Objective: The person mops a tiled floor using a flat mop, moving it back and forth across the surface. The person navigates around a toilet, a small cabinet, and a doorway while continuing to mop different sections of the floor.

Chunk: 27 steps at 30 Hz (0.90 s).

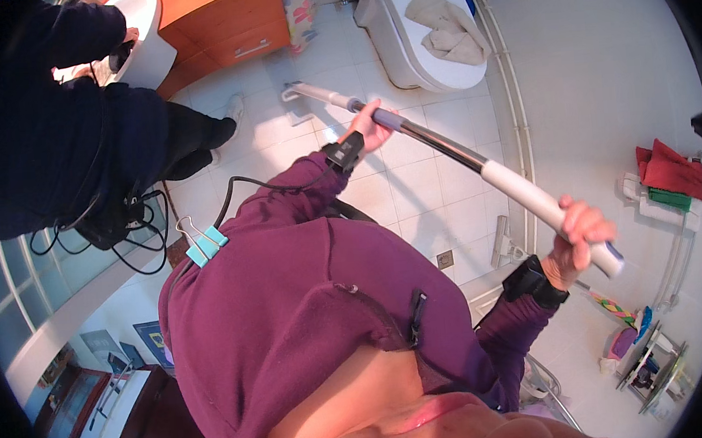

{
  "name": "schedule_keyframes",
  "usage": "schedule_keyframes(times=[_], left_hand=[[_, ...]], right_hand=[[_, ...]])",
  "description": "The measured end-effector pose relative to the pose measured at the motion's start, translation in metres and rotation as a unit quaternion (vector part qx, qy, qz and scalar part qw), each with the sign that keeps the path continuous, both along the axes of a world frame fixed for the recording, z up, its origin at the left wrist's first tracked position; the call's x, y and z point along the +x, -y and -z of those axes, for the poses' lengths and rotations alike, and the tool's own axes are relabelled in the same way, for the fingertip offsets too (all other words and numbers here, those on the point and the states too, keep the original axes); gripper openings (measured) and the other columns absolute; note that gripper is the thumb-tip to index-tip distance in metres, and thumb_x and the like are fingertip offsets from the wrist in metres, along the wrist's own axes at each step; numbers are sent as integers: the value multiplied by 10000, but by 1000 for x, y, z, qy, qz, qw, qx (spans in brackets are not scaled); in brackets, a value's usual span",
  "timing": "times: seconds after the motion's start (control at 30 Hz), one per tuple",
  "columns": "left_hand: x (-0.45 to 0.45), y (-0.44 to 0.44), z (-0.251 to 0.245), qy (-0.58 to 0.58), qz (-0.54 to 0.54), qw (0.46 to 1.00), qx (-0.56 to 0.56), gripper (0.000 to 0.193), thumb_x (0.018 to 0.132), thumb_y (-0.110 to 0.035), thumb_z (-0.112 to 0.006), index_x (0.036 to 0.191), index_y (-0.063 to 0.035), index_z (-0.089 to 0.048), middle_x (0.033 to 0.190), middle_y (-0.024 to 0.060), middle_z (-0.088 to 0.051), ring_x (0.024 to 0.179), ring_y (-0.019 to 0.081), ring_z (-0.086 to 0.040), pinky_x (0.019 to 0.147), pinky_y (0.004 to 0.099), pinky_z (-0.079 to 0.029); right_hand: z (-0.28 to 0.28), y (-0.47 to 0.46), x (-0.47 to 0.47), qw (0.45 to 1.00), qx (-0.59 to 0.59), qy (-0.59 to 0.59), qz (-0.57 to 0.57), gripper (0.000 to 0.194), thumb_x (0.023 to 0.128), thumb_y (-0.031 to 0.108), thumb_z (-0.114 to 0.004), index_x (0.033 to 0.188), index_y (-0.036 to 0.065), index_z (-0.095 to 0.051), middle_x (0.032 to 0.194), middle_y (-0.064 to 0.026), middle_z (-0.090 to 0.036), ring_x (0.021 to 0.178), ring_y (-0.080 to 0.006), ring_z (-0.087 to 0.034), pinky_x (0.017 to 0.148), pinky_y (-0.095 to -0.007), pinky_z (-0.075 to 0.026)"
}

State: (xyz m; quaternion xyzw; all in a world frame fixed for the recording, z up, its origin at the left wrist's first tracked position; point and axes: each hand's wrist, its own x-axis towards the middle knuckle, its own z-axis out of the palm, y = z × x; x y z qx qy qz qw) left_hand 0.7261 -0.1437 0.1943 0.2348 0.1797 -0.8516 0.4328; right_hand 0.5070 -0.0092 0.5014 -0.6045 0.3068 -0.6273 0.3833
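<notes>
A mop pole with white, metal and lavender sections slants across the view in front of my body. My left hand is wrapped around its lavender collar. My right hand grips the white handle sleeve near the upper end. At the far end, the pale mop head is low over the white tiled floor; it is blurred, and I cannot tell whether it touches. Black devices are strapped at both wrists, and a cable runs from the left one up my purple sleeve.
Another person in dark clothing stands at left by a white washbasin. A wooden cabinet adjoins it. Beige cloth lies on the toilet lid. Pipes, a squeegee-like tool and a floor drain are at right.
</notes>
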Motion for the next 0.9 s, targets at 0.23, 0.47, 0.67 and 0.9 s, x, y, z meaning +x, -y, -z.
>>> schedule_keyframes(times=[0.23,0.47,0.67,0.9], left_hand=[[9,95,33,78,-36,996,16,193,791,-157,-510,857,-22,-389,814,99,-483,804,242,-542,667,304,-491],[4,103,67,205,92,973,53,241,792,-155,-487,942,-21,-355,803,94,-490,717,221,-556,577,322,-500],[8,57,86,295,153,942,48,206,791,-163,-448,897,4,-389,715,103,-505,649,224,-544,625,380,-491],[-27,37,74,303,232,923,43,208,792,-156,-453,897,5,-375,755,91,-481,663,243,-555,624,403,-496]], right_hand=[[47,59,14,991,46,35,117,188,703,87,-540,849,109,-424,692,-41,-448,734,-208,-457,843,-472,-340],[96,-9,10,974,162,4,159,250,737,195,-562,930,83,-448,836,-69,-447,956,-269,-423,925,-471,-253],[99,-82,17,945,271,-95,156,276,708,131,-577,944,49,-459,907,-112,-514,982,-299,-465,887,-433,-314],[81,-126,14,920,332,-70,198,410,708,250,-621,1017,60,-431,1016,-94,-451,1079,-284,-375,938,-415,-230]])
